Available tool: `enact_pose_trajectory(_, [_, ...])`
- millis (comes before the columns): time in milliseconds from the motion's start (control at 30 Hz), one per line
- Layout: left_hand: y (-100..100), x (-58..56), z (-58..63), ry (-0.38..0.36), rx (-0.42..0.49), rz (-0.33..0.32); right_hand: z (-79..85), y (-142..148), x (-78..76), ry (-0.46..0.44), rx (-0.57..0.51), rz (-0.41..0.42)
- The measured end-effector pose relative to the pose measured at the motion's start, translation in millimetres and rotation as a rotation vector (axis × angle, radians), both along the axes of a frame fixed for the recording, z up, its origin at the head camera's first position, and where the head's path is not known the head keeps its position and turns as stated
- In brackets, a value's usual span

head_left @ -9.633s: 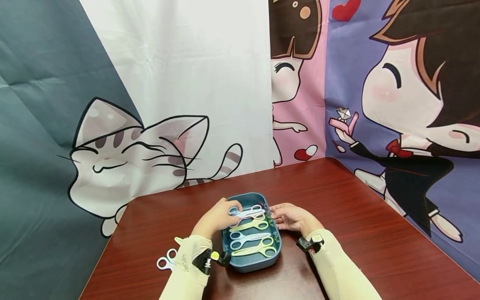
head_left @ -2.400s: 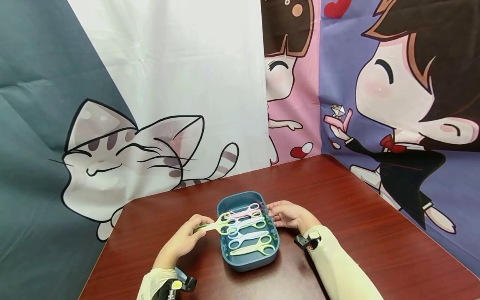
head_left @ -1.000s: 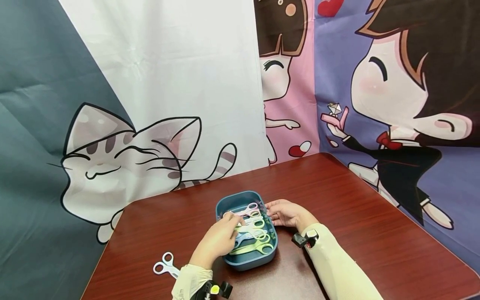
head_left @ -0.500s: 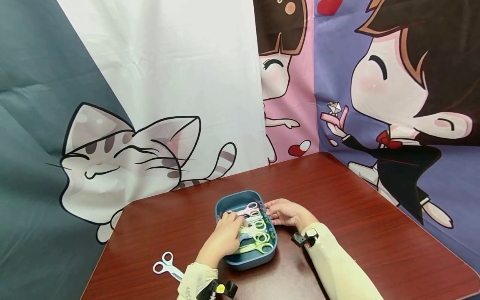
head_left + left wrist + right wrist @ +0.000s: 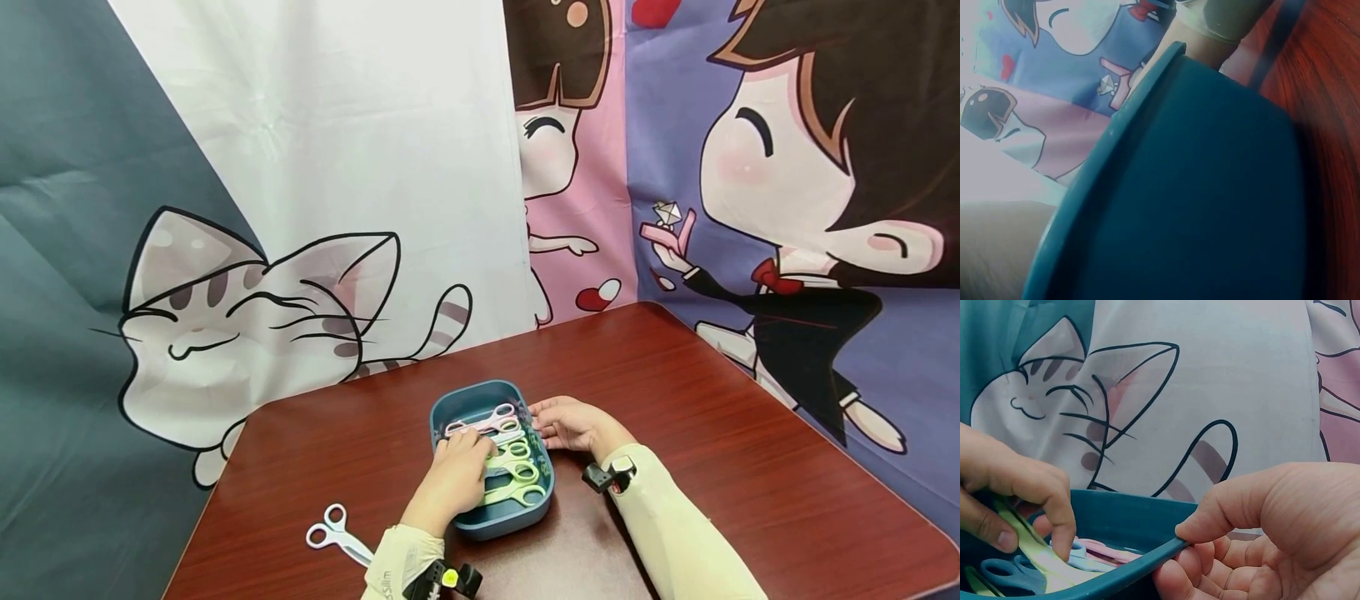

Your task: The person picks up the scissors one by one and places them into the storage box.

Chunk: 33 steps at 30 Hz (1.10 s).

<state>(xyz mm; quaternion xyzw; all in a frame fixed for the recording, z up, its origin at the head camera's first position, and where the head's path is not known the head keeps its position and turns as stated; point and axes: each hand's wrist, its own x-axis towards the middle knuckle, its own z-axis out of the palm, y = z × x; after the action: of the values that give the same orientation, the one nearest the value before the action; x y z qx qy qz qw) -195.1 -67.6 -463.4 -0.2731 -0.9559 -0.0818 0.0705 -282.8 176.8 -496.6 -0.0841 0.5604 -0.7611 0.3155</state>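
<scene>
A dark teal bin [image 5: 498, 531] holds several pairs of small plastic scissors laid side by side. My left hand [image 5: 452, 473] reaches over its left rim. In the right wrist view its thumb and fingers pinch yellow-green scissors [image 5: 1029, 540] by the blade part, low in the bin. My right hand [image 5: 573, 425] grips the right rim, thumb on top and fingers curled beneath. Pink scissors [image 5: 491, 419] lie toward the far end; other yellow-green scissors [image 5: 531, 497] lie at the near end. The left wrist view shows mostly the bin's outer wall [image 5: 1210, 181].
Pale blue scissors [image 5: 337, 533] lie on the red-brown table [image 5: 300, 450] left of the bin, partly covered by the left sleeve [image 5: 401, 562]. Cloth backdrops with cartoon prints [image 5: 262, 317] hang behind the table.
Earlier the left hand was at pale blue scissors, then held yellow-green scissors beside the bin's left rim. It has since brought these into the bin and shifted slightly right. The right hand stays put.
</scene>
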Motion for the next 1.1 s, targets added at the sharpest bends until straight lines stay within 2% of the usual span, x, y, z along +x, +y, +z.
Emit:
enact_pose_trajectory(333, [2,-1.1,-4.0,-0.018,-0.042,0.022,-0.8,-1,-1.1,0.003,0.002,-0.005])
enact_pose_trajectory(467, [3,-1.3,-7.0,-0.003,-0.069,0.043,0.2,-1,-1.6,0.003,-0.002,-0.001])
enact_pose_trajectory(767, [6,-1.3,-12.5,0.081,-0.139,0.06,1.9,-1,-1.7,0.005,-0.002,0.007])
enact_pose_trajectory(1100, [9,-0.7,-12.4,0.082,-0.148,0.078,-0.9,0,-2.0,0.004,-0.002,0.004])
